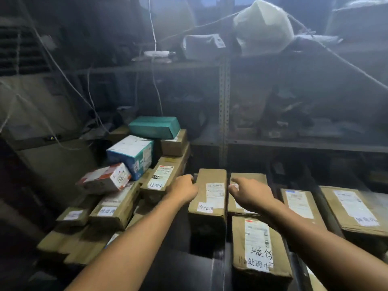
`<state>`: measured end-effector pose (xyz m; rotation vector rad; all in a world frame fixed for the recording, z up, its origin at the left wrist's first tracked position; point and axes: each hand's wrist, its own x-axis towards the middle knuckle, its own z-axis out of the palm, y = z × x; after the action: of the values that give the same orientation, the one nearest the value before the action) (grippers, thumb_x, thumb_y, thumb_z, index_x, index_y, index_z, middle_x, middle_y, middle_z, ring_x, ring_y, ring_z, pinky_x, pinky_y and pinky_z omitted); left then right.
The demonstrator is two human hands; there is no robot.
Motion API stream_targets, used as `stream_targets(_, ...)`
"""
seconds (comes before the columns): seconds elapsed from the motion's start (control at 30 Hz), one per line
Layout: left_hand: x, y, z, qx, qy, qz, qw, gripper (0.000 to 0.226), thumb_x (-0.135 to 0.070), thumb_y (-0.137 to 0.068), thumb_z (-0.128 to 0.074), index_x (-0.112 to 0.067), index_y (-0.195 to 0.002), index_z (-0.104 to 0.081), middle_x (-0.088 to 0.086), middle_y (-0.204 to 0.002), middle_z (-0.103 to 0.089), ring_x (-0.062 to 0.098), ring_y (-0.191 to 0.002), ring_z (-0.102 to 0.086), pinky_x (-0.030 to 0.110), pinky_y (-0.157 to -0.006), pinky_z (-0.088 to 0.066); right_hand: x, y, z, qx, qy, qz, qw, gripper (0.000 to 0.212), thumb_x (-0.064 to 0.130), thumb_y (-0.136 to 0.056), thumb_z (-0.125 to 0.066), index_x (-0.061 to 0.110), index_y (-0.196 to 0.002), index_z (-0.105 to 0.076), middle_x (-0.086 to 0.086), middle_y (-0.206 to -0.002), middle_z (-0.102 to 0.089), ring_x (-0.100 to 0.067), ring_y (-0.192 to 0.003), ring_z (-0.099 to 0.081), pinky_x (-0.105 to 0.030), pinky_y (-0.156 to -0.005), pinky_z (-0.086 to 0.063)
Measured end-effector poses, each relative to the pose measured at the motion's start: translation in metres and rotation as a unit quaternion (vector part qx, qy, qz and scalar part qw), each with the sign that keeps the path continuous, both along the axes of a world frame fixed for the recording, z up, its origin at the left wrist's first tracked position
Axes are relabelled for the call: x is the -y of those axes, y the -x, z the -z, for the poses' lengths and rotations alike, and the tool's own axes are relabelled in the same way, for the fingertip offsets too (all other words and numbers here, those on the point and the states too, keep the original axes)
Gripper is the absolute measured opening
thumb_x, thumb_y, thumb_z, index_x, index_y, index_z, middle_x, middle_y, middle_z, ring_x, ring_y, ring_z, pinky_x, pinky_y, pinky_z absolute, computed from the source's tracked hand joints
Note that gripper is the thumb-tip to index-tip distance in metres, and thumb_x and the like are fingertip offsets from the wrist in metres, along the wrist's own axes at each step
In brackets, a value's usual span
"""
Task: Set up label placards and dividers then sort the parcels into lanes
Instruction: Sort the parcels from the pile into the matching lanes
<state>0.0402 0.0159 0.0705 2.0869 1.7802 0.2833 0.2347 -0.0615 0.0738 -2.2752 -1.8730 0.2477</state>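
While both bare arms reach forward over the dark surface, the left hand grips the long parcel at its left edge, fingers curled over the far-left corner. Right hand is at that parcel's right side, held wide, thumb and forefinger spread toward the edge; cannot tell if it touches. Long parcel is brown cardboard, lying lengthwise mid-surface, with a printed shipping label and a white handwritten slip on top. Just right of it, the second parcel lies partly under the right hand. The near parcel sits in front of that one, toward the near edge, and also carries a label and a handwritten slip. Further right, the third parcel and the far-right parcel lie side by side toward the right edge, dark gaps between them. At the left edge is a loose pile of brown parcels. A teal box, a white-and-blue box and a tilted red-and-white box sit on top of the pile. Metal shelving stands behind, with a white bag on its top shelf. Background is hazy, and the shelf contents are too blurred to tell.
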Motion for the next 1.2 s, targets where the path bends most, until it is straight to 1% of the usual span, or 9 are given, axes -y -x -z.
stream_targets(0.2, -0.062, 0.091, 0.027, -0.029, -0.004, -0.021, 0.999, 0.043, -0.031, -0.093, -0.048, -0.019, -0.134, -0.057, 0.011, -0.140, -0.057, 0.035, -0.126, -0.054, 0.040, -0.103, -0.046, -0.051, 0.088, 0.017, -0.013, 0.027, 0.012, 0.999, 0.047, 0.048, -0.104, -0.036, 0.030, -0.145, -0.050, -0.006, -0.139, -0.063, -0.029, -0.127, -0.058, -0.039, -0.097, -0.047)
stream_targets(0.33, -0.099, 0.139, 0.049, -0.028, -0.022, 0.012, 0.999, 0.038, -0.028, -0.096, -0.049, -0.019, -0.133, -0.056, 0.010, -0.135, -0.058, 0.032, -0.121, -0.056, 0.038, -0.096, -0.047, -0.084, 0.142, 0.040, -0.048, 0.055, 0.023, 0.997, 0.041, 0.047, -0.103, -0.040, 0.027, -0.134, -0.057, -0.004, -0.136, -0.064, -0.028, -0.124, -0.059, -0.039, -0.098, -0.049)
stream_targets(0.57, -0.139, 0.171, 0.077, 0.113, 0.035, 0.030, 0.993, 0.040, -0.025, -0.102, -0.045, -0.012, -0.139, -0.049, 0.011, -0.138, -0.057, 0.032, -0.121, -0.055, 0.035, -0.097, -0.044, -0.127, 0.195, 0.064, -0.199, 0.065, 0.051, 0.977, 0.042, 0.039, -0.105, -0.046, 0.011, -0.134, -0.057, -0.011, -0.140, -0.062, -0.031, -0.130, -0.055, -0.036, -0.103, -0.045)
stream_targets(0.67, -0.143, 0.178, 0.078, 0.152, 0.082, 0.029, 0.985, 0.040, -0.034, -0.108, -0.036, -0.013, -0.140, -0.046, 0.012, -0.136, -0.058, 0.030, -0.120, -0.056, 0.027, -0.084, -0.036, -0.136, 0.209, 0.066, -0.277, 0.068, 0.079, 0.955, 0.044, 0.033, -0.108, -0.045, 0.005, -0.141, -0.052, -0.009, -0.144, -0.058, -0.027, -0.133, -0.053, -0.027, -0.101, -0.039)
stream_targets(0.73, -0.143, 0.180, 0.080, 0.161, 0.106, 0.033, 0.981, 0.044, -0.040, -0.108, -0.031, -0.016, -0.145, -0.041, 0.011, -0.137, -0.058, 0.031, -0.122, -0.055, 0.026, -0.083, -0.033, -0.138, 0.213, 0.072, -0.329, 0.062, 0.089, 0.938, 0.042, 0.029, -0.108, -0.045, 0.006, -0.142, -0.052, -0.004, -0.138, -0.061, -0.017, -0.118, -0.060, -0.018, -0.087, -0.039)
stream_targets(0.83, -0.148, 0.181, 0.087, 0.183, 0.118, 0.023, 0.976, 0.049, -0.047, -0.107, -0.029, -0.018, -0.145, -0.042, 0.010, -0.137, -0.059, 0.032, -0.122, -0.056, 0.028, -0.087, -0.037, -0.137, 0.217, 0.082, -0.409, 0.053, 0.119, 0.903, 0.027, 0.032, -0.108, -0.044, 0.023, -0.126, -0.062, 0.004, -0.103, -0.064, -0.007, -0.079, -0.057, -0.017, -0.065, -0.043)
stream_targets(0.93, -0.151, 0.184, 0.085, 0.224, 0.116, -0.008, 0.968, 0.048, -0.048, -0.107, -0.030, -0.016, -0.129, -0.059, 0.010, -0.125, -0.067, 0.029, -0.111, -0.061, 0.034, -0.092, -0.048, -0.140, 0.217, 0.091, -0.443, 0.032, 0.173, 0.879, 0.032, 0.042, -0.106, -0.046, 0.024, -0.096, -0.070, -0.007, -0.097, -0.069, -0.019, -0.080, -0.059, -0.029, -0.064, -0.043)
stream_targets(1.07, -0.146, 0.188, 0.078, 0.210, 0.123, -0.045, 0.969, 0.058, -0.051, -0.107, -0.024, -0.011, -0.124, -0.063, 0.003, -0.100, -0.063, 0.016, -0.083, -0.055, 0.025, -0.066, -0.040, -0.135, 0.214, 0.098, -0.460, -0.001, 0.212, 0.862, 0.060, 0.050, -0.103, -0.046, -0.004, -0.098, -0.073, -0.020, -0.101, -0.075, -0.021, -0.073, -0.064, -0.030, -0.065, -0.044)
stream_targets(1.2, -0.148, 0.193, 0.084, 0.164, 0.143, -0.066, 0.974, 0.066, -0.054, -0.105, -0.023, -0.005, -0.128, -0.061, 0.016, -0.124, -0.064, 0.031, -0.109, -0.060, 0.033, -0.086, -0.046, -0.130, 0.213, 0.104, -0.482, -0.011, 0.234, 0.844, 0.051, 0.042, -0.107, -0.042, 0.001, -0.102, -0.072, -0.022, -0.106, -0.073, -0.023, -0.072, -0.059, -0.026, -0.057, -0.039)
